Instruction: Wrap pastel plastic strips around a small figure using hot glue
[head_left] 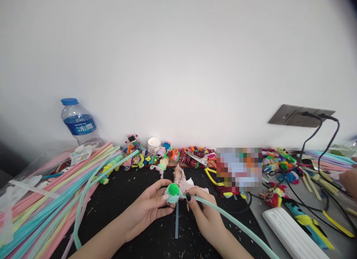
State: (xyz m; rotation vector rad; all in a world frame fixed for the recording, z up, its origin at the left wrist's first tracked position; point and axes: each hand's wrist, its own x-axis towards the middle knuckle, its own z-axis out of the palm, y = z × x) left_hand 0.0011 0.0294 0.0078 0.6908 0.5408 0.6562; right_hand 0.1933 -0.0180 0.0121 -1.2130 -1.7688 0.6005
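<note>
My left hand (145, 205) is closed around a small coil of mint pipe cleaner with a fuzzy bright green ball (174, 189) in its middle. From the coil a long mint pipe cleaner (232, 217) runs to the lower right. My right hand (205, 212), with dark nails, pinches this strand close to the coil. Just behind my hands lies a pale pink object with a stained, brownish tip (179, 174), partly hidden. Below the coil a thin translucent strip (176, 223) shows against the black mat (125, 221).
Many pastel pipe cleaners (50, 207) spread at left, near a water bottle (79, 121). Along the wall stand colourful pipe-cleaner figures, a white paper cup (154, 145) and scissors (198, 159). At right are a white power bank (290, 233), black cables and another person's hand (350, 179).
</note>
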